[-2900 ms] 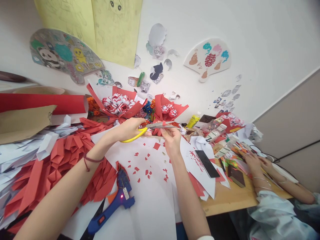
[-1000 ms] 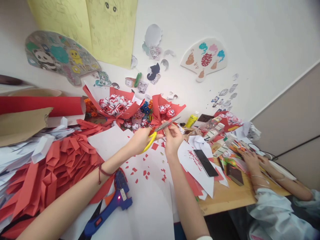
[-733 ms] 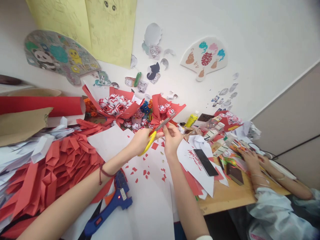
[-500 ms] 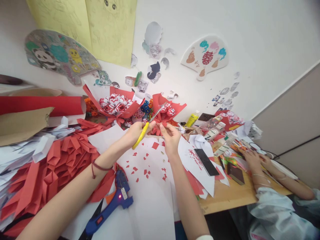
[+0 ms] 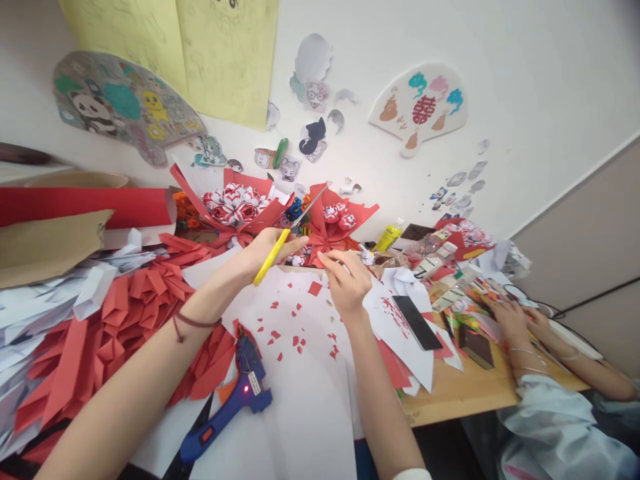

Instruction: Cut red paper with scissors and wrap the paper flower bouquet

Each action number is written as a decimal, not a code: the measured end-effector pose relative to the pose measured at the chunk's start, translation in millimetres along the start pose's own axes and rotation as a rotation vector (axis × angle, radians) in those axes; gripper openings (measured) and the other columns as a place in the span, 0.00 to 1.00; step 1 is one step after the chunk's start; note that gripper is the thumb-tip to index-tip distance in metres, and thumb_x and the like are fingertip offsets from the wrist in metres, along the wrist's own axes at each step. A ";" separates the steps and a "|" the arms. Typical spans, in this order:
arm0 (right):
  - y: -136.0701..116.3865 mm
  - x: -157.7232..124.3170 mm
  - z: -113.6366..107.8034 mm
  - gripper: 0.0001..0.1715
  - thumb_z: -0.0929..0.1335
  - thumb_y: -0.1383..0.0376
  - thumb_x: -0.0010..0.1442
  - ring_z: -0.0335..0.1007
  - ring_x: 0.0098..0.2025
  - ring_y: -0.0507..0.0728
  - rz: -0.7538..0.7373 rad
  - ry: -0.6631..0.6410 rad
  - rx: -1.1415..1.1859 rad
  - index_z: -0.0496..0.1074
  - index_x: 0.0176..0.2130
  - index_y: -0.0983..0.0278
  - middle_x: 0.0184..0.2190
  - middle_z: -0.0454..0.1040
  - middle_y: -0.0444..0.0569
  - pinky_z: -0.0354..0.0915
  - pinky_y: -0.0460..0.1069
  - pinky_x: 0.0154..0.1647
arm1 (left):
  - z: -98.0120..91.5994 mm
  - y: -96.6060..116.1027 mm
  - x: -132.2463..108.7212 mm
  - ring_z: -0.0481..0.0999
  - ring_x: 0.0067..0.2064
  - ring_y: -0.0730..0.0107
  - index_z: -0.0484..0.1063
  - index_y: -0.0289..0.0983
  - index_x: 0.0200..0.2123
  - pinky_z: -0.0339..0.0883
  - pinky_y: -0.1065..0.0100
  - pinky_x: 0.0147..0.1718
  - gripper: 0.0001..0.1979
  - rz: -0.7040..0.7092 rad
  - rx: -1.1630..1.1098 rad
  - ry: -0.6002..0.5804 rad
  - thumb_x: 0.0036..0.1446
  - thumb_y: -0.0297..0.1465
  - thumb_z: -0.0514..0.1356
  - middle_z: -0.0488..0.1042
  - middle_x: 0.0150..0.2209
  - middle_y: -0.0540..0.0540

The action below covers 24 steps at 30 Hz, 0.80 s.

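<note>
The left hand (image 5: 265, 253) holds yellow-handled scissors (image 5: 281, 242) near red scraps (image 5: 315, 288); the right hand (image 5: 350, 279) has a narrow grip, whether on anything I cannot tell.

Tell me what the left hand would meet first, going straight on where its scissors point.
Probably the small red-wrapped bouquet: the yellow scissors in the left hand point at its upper edge. Depth is unclear; it could be the wall instead.
</note>
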State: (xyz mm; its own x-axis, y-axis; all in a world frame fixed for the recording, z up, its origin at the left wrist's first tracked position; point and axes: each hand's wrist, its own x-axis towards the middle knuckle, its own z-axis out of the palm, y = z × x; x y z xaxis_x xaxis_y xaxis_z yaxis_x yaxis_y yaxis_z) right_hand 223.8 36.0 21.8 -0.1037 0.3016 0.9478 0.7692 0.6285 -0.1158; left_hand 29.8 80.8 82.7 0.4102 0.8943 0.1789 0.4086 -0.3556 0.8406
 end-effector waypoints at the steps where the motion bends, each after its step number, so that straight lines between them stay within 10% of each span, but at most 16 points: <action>1: 1.0 -1.1 0.5 0.17 0.68 0.69 0.62 0.73 0.35 0.56 -0.021 0.002 -0.024 0.80 0.45 0.50 0.36 0.81 0.46 0.69 0.52 0.38 | -1.6 4.6 -3.1 0.61 0.22 0.73 0.71 0.35 0.28 0.53 0.69 0.23 0.26 0.024 -0.073 -0.076 0.55 0.54 0.55 0.61 0.18 0.51; 12: -1.6 2.8 0.8 0.15 0.68 0.72 0.62 0.76 0.39 0.55 -0.148 0.065 -0.110 0.80 0.42 0.55 0.37 0.82 0.46 0.72 0.51 0.42 | 14.7 -3.2 -3.2 0.60 0.20 0.77 0.72 0.36 0.26 0.50 0.70 0.20 0.11 0.102 -0.394 -0.226 0.49 0.38 0.65 0.62 0.18 0.53; 19: -23.8 11.4 10.7 0.14 0.69 0.56 0.61 0.78 0.34 0.56 0.664 0.039 0.519 0.77 0.41 0.62 0.35 0.81 0.49 0.73 0.52 0.37 | 30.9 14.1 -7.7 0.66 0.25 0.78 0.69 0.34 0.32 0.59 0.73 0.25 0.16 0.061 -0.664 0.215 0.42 0.34 0.70 0.68 0.25 0.53; 24: -40.0 15.3 18.1 0.15 0.73 0.55 0.55 0.77 0.29 0.55 0.831 -0.016 0.826 0.76 0.36 0.64 0.30 0.80 0.46 0.74 0.51 0.34 | 38.5 16.3 -11.1 0.70 0.30 0.74 0.68 0.34 0.33 0.65 0.72 0.29 0.20 0.119 -0.725 0.327 0.42 0.38 0.71 0.70 0.29 0.51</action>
State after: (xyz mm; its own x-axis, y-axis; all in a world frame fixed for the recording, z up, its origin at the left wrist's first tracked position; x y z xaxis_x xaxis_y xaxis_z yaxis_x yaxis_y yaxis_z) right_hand 180.0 28.4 35.6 0.2258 0.8438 0.4869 -0.0384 0.5071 -0.8610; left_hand 63.3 54.6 74.7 0.1117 0.9359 0.3341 -0.2999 -0.2888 0.9092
